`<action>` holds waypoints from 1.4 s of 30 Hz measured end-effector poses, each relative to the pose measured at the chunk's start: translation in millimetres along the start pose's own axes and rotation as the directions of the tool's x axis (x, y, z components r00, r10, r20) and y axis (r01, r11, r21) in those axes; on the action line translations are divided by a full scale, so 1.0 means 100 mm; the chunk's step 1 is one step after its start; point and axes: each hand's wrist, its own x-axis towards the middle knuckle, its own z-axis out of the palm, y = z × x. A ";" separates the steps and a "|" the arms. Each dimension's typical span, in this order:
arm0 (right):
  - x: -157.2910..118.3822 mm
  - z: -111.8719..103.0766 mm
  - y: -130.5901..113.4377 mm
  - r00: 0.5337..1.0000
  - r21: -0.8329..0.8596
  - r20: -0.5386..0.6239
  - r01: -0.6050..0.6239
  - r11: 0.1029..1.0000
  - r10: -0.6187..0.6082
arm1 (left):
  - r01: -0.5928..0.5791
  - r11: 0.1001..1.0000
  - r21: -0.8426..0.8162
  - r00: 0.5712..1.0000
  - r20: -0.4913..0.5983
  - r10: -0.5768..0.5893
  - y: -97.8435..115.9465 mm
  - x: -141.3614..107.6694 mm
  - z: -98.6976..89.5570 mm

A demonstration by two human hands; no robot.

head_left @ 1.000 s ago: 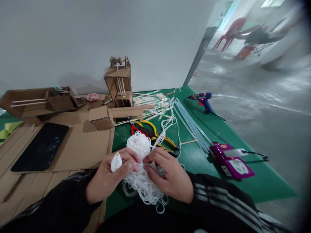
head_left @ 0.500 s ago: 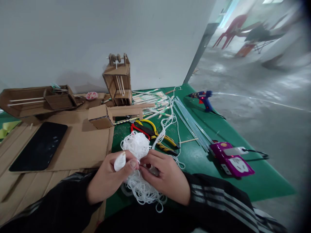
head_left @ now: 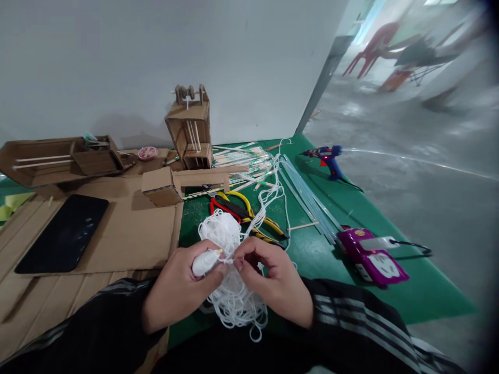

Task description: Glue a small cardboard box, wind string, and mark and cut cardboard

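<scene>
Tipped sideways since a second ago, the small white spool (head_left: 203, 262) sits clamped in the left hand (head_left: 181, 288); the right hand (head_left: 273, 283) pinches tangled white string (head_left: 230, 291) over the green counter (head_left: 335, 254).

Green table (head_left: 409, 296) under cardboard sheets (head_left: 132, 234)

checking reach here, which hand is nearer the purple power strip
Right. The right hand is at the white string tangle, the purple power strip lying off to its right; the left hand sits farther left.
</scene>
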 end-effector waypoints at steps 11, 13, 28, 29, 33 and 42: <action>0.02 -0.03 0.03 0.994 0.218 -0.066 -0.065 0.974 0.081 | 0.062 0.970 -0.237 0.997 0.068 -0.047 -0.04 0.00 -0.03; 0.03 -0.04 0.03 0.994 0.280 -0.064 -0.062 0.958 0.084 | 0.080 0.967 -0.242 0.995 0.072 -0.065 -0.03 0.00 -0.04; 0.04 -0.08 0.00 0.989 0.497 0.015 -0.132 0.858 0.144 | 0.045 0.983 -0.181 0.999 0.004 -0.045 0.01 -0.04 -0.03; 0.04 -0.08 0.01 0.991 0.487 0.017 -0.123 0.865 0.132 | 0.028 0.991 -0.133 1.000 0.001 -0.028 0.02 -0.04 -0.03; 0.02 -0.08 0.02 1.000 0.399 0.004 -0.022 0.917 0.023 | -0.014 0.997 0.076 1.000 -0.025 0.015 0.03 -0.03 -0.02; -0.06 -0.14 -0.01 0.959 0.092 0.104 0.255 0.962 -0.264 | -0.026 0.978 0.207 0.997 -0.064 0.040 0.01 -0.02 0.01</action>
